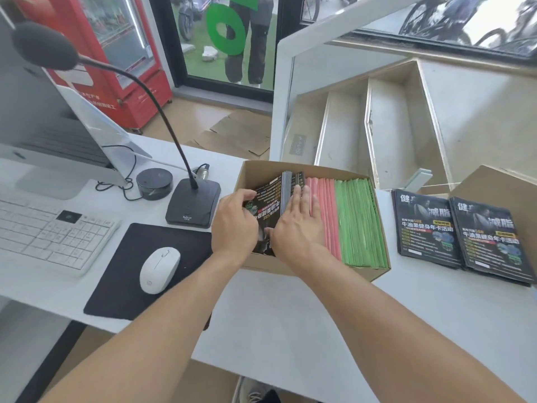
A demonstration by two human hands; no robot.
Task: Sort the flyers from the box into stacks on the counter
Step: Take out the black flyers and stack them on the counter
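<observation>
Two stacks of black paper flyers (462,231) already lie on the white desk (290,315). In the brown cardboard box (377,274), the left hand (234,225) grips more black flyers (270,199); the right hand (299,222) lies flat. Pink flyers (325,210) and green flyers (359,219) wait

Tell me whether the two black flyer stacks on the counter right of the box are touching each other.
Touching. The head view shows the right stack overlapping the left stack along its edge, no counter visible between them.
</observation>
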